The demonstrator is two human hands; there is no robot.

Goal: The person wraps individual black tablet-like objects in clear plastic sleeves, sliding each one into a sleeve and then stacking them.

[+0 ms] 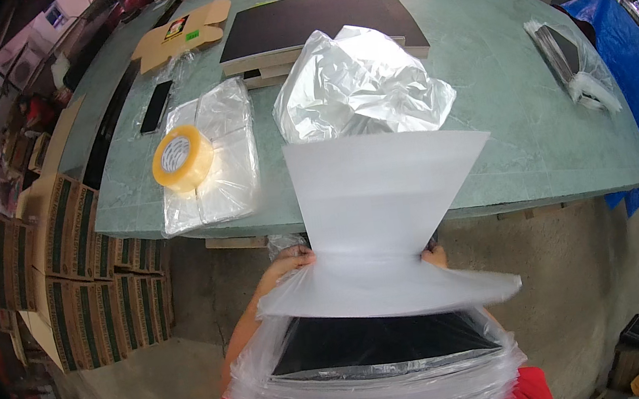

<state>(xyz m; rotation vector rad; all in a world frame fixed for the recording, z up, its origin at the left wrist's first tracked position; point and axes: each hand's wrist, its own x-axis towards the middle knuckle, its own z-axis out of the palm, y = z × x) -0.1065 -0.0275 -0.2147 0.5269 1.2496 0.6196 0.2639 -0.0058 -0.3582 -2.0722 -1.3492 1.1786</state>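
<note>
Green mottled table point(517, 119); both hands pinch thin white foam sheet point(382, 192).

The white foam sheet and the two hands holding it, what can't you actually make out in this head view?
- Right hand: mostly hidden behind the white foam sheet; only fingertips show.
- Left hand: its fingers go behind the sheet's pinched edge, so the grip is unclear.
- Black panel: wrapped in a clear plastic bag, its far edge under the sheet, its near edge cut off by the lower frame.
- Crumpled clear plastic: covers part of the black boards.
</note>
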